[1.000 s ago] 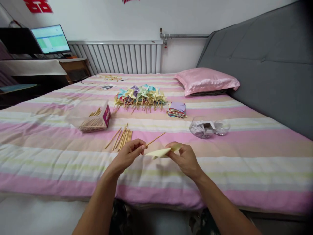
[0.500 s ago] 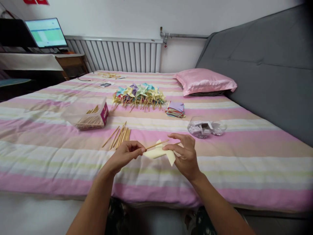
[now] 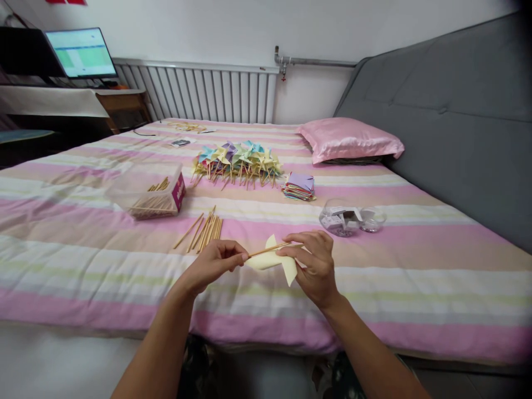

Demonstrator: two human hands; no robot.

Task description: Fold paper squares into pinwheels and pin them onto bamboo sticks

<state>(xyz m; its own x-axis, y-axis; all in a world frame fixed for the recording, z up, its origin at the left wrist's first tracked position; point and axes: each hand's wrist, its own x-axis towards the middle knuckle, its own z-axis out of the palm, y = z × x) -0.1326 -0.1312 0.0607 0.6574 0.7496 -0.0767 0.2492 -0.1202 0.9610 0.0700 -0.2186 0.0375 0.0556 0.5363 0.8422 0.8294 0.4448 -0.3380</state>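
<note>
Between my hands, over the near part of the bed, is a pale yellow paper pinwheel (image 3: 266,260) with folded blades. My left hand (image 3: 216,260) pinches one end of a thin wooden stick (image 3: 268,249). The stick lies across the pinwheel, and its other end meets the fingers of my right hand (image 3: 315,265). That hand is closed on the pinwheel, its index finger touching the stick's far end. Whether the stick is joined to the paper is hidden by the fingers. Loose wooden sticks (image 3: 211,233) lie on the sheet just beyond my left hand.
A clear plastic box (image 3: 153,199) of sticks stands at left. Finished pinwheels (image 3: 241,160) are heaped farther back, beside a stack of coloured paper squares (image 3: 299,186). Clear containers (image 3: 341,219) with small items sit at right. A pink pillow (image 3: 353,138) lies near the grey headboard (image 3: 449,116).
My right index finger has come down onto the stick's far end, which stood free before. The pinwheel has turned slightly, showing more of its upper blade. My left hand keeps its pinch.
</note>
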